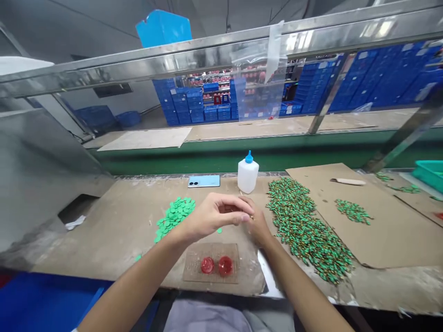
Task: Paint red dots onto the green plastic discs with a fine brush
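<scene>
My left hand is raised over the middle of the bench, its thumb and fingers drawn together at the tips. Close against it is my right hand, its fingers curled and partly hidden behind the left. A tiny brownish bit shows where the fingertips meet, too small to name. Left of the hands lies a pile of flat green discs. To their right spreads a large heap of small green-and-gold pieces. Below the hands, two round red cups sit on a clear board.
A white bottle with a blue nozzle stands behind the hands, beside a light blue phone. On the right, a cardboard sheet carries a smaller green pile and a pale-handled tool. A metal frame crosses above the bench.
</scene>
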{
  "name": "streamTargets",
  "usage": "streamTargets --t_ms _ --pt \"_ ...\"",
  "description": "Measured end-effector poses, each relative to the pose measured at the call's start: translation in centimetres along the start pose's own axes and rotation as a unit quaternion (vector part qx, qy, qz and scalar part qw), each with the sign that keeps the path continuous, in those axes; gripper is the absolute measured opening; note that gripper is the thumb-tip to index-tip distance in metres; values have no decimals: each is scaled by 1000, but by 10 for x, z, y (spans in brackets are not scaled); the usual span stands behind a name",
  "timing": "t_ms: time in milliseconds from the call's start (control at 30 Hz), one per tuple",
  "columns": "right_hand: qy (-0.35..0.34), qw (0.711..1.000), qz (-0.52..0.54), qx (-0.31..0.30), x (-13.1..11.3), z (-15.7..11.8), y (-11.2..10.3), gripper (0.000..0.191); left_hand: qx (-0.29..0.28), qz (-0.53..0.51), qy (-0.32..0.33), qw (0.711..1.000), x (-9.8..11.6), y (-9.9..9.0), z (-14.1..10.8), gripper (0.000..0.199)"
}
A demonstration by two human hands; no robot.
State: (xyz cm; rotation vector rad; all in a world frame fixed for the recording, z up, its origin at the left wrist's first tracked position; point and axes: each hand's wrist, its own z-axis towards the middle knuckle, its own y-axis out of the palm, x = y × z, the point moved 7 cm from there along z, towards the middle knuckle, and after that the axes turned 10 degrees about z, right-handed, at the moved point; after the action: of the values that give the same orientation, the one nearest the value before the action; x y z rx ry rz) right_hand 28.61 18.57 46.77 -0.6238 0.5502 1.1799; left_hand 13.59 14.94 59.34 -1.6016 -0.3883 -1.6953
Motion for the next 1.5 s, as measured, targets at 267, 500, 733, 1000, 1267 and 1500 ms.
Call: streamTargets --t_ms 267,500,733,1000,1267,1500 --pt "88 996 -17 20 27 -8 -4 28 75 50 -29 996 -95 -62 9 19" --pt "130 991 -20 15 30 -11 -4 23 -13 179 -58 982 -157 -67 8 14" --pt "146 989 -37 -10 31 -11 -2 22 -80 111 -141 980 -176 -53 6 11" --pt "134 990 -45 -21 26 -9 0 21 -84 155 -133 975 -176 -47 7 9" --pt "141 989 -42 -18 26 -8 0 21 -91 181 -126 971 -174 -45 8 7" --pt "142 989 -40 -23 29 -9 1 21 -98 190 -114 970 -172 -46 6 7"
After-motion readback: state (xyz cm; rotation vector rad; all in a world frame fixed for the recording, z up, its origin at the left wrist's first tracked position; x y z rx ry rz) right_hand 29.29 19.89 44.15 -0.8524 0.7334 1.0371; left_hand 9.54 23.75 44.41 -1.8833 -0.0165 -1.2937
